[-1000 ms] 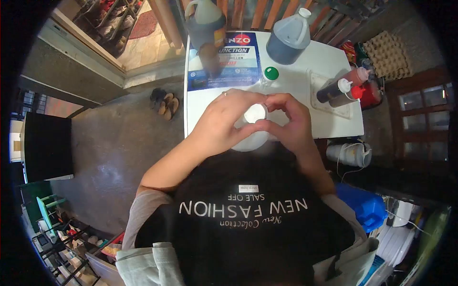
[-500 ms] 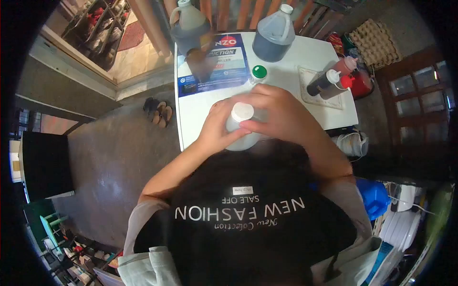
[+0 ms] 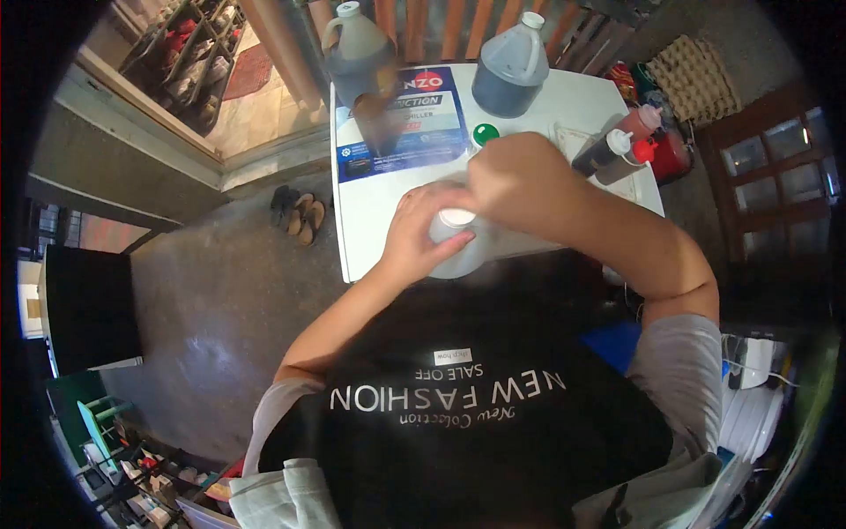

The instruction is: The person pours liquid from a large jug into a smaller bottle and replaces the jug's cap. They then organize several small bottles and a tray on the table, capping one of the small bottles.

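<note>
A translucent bottle (image 3: 454, 257) stands at the near edge of the white table, close to my body. My left hand (image 3: 414, 231) wraps round its upper part, thumb across the front. The white cap (image 3: 456, 216) shows between my two hands. Over the cap bends my right hand (image 3: 515, 181), its back turned up and its fingers curled down, mostly hidden. It looks closed on the cap's far side. Just beyond my right hand sits a container with a green lid (image 3: 485, 135), partly covered.
On the white table (image 3: 370, 216) lie a blue and white printed sheet (image 3: 405, 132) and two large jugs of dark liquid, one brownish (image 3: 359, 53), one bluish (image 3: 509, 75). Squeeze bottles (image 3: 608, 150) stand on a tray at the right. Sandals (image 3: 304, 216) lie on the floor.
My right hand has turned over above the cap, with its elbow swung outward and up. My left hand keeps its hold on the bottle. The view has shifted slightly.
</note>
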